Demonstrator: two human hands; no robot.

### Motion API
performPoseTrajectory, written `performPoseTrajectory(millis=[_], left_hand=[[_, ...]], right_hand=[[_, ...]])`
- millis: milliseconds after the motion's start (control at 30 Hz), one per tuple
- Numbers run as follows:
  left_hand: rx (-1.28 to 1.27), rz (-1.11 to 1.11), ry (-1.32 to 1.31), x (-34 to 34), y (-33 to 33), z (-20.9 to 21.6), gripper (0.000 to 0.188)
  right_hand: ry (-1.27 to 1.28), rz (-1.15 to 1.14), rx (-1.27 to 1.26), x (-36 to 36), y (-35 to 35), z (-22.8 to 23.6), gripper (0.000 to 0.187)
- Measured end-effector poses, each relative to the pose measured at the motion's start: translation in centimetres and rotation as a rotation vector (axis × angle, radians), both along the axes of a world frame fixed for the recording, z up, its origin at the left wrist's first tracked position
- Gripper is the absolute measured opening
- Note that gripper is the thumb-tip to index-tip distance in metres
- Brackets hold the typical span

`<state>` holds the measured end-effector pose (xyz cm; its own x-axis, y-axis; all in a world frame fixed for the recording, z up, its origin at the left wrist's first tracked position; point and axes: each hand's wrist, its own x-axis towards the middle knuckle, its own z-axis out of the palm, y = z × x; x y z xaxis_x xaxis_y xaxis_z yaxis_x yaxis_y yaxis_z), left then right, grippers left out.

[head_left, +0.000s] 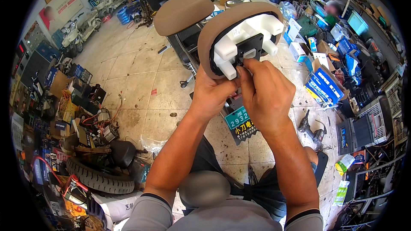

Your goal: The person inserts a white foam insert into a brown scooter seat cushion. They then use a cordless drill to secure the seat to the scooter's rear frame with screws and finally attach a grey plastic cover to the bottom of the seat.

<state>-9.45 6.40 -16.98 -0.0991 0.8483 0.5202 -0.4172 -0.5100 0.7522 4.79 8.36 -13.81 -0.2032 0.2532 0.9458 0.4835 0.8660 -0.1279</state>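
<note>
In front of me is a brown padded backrest (207, 38) with a white plastic back and a black metal bracket plate (253, 45) at its middle. My left hand (209, 96) is closed at the backrest's lower edge, thumb pointing toward the bracket. Close beside it, my right hand (269, 92) pinches at the bottom of the bracket; the small part between its fingertips is hidden. A brown seat (184, 13) of an electric scooter lies beyond, to the left. Below my hands hangs a green licence plate (236, 118), partly covered by my right hand.
A power drill (311, 130) stands on the tiled floor at right. Beyond it are blue-and-white cardboard boxes (324, 86) and a grey toolbox (364, 124). A loose tyre (100, 177) and tangled wires lie at left. Parked scooters (83, 31) line the far left wall.
</note>
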Motion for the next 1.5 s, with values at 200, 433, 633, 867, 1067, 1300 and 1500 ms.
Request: performPoseTrajectory(millis=[200,433,633,867,1067,1300,1500], left_hand=[[0.006,0.002,-0.014,-0.1,0.2,-0.2,0.057],[0.006,0.037,-0.026,0.1,0.0,0.1,0.056],[-0.001,0.012,0.002,0.1,-0.1,0.4,0.054],[-0.027,0.022,0.015,-0.1,0.0,0.2,0.053],[-0.004,0.040,0.004,0.1,0.2,0.1,0.056],[0.008,0.044,-0.024,0.3,0.2,0.3,0.058],[-0.008,0.020,-0.019,0.3,-0.1,0.4,0.058]], right_hand=[[0.003,-0.020,-0.017,-0.2,-0.3,0.1,0.018],[0.013,-0.071,-0.054,-0.5,-0.6,0.1,0.015],[0.007,-0.101,-0.119,-0.8,-1.1,0.3,0.014],[0.003,-0.102,-0.220,-0.7,-1.7,0.6,0.016],[-0.097,-0.125,-0.173,0.1,-1.8,1.3,0.014],[-0.143,-0.178,-0.104,-0.2,-1.6,1.8,0.022],[-0.160,-0.189,-0.176,-0.2,-1.7,1.9,0.025]])
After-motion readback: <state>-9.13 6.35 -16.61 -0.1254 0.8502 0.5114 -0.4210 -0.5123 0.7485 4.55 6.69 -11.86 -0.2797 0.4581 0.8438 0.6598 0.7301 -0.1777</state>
